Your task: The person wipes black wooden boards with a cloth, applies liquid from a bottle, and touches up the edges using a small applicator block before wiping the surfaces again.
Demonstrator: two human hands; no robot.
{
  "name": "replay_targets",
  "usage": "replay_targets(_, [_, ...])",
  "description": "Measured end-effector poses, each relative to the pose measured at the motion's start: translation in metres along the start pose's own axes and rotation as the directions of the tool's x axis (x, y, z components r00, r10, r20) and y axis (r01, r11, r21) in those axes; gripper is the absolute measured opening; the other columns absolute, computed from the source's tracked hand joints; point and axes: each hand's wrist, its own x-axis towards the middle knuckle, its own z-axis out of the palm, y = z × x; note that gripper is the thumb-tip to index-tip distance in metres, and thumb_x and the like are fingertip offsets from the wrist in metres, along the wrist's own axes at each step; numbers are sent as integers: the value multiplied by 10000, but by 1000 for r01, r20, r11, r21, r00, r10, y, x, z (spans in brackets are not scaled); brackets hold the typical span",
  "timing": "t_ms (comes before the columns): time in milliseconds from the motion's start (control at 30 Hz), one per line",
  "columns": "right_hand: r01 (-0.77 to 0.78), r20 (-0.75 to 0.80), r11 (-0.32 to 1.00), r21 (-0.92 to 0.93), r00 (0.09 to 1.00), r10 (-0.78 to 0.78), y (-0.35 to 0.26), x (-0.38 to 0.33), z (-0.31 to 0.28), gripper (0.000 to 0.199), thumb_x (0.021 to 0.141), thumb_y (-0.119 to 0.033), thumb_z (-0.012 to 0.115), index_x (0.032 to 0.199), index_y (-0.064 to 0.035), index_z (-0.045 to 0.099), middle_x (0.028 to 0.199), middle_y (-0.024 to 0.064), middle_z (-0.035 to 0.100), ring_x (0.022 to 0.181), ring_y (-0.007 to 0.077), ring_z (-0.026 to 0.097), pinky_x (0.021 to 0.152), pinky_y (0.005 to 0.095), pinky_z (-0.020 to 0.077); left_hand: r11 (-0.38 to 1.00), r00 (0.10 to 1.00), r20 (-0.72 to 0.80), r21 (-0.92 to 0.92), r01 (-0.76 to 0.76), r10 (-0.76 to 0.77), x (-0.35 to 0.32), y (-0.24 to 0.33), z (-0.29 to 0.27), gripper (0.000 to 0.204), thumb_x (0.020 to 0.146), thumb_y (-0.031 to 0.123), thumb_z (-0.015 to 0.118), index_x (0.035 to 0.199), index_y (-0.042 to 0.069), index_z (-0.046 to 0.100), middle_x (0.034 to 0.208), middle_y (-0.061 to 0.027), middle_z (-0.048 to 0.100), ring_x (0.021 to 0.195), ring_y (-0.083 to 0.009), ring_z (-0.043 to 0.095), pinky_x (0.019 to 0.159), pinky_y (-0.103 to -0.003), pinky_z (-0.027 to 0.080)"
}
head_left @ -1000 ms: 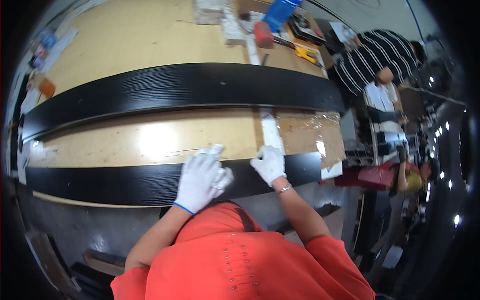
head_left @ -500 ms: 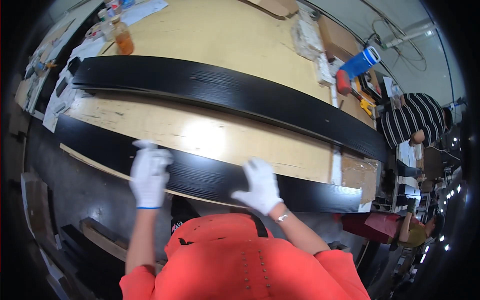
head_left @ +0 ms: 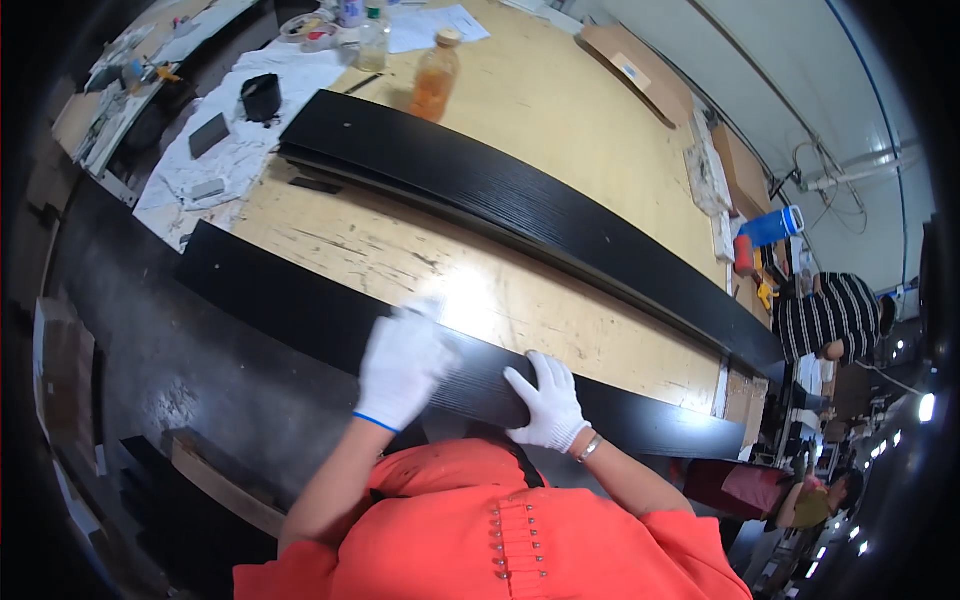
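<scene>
A long black wood-grain board [head_left: 290,298] lies along the near edge of the workbench [head_left: 400,250]. My left hand [head_left: 403,358], in a white glove, is over the middle of this board; motion blurs its fingers, and anything under them is hidden. To its right, my gloved right hand [head_left: 550,405] rests on the board's near edge, thumb and fingers spread. Farther back, more black boards [head_left: 480,185] lie stacked, roughly parallel to the near one.
An orange-filled bottle [head_left: 435,80] stands behind the stack. At left, a white cloth [head_left: 225,165] carries a black cup [head_left: 261,97] and a grey block [head_left: 208,135]. A blue bottle [head_left: 770,228] and red mallet head [head_left: 743,255] are far right. Another person [head_left: 835,315] is beyond.
My left hand has moved right along the board, closer to my right hand. The view has turned, so the boards slant more, and the near board's pale lower edge no longer shows.
</scene>
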Motion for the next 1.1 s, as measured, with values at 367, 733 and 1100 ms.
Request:
replay_targets(367, [-27, -15, 997, -72, 1000, 26, -3, -6, 2, 960, 553, -433, 890, 1409, -164, 549, 1469, 292, 408, 1347, 494, 413, 1126, 609, 339, 993, 951, -301, -112, 43, -75, 55, -204, -36, 122, 879, 45, 601, 988, 50, 657, 966, -123, 683, 898, -282, 678, 800, -353, 552])
replay_targets(733, [-10, -41, 1000, -21, 999, 9, -2, -3, -2, 939, 548, -424, 895, 1384, -150, 568, 1449, 293, 427, 1325, 490, 438, 1105, 602, 363, 956, 905, -309, -110, 271, -292, 38, -170, -27, 282, 975, 150, 531, 1218, 68, 648, 1089, -167, 675, 988, -342, 673, 861, -451, 534])
replay_targets(1100, [-15, -30, 999, -31, 999, 14, -12, 0, -5, 908, 558, -419, 885, 1367, -133, 587, 1450, 300, 431, 1336, 500, 432, 1131, 603, 344, 776, 899, -324, -630, 27, -295, 10, -332, -47, 245, 920, 27, 586, 1152, 19, 664, 1131, -93, 645, 956, -156, 623, 925, -262, 507])
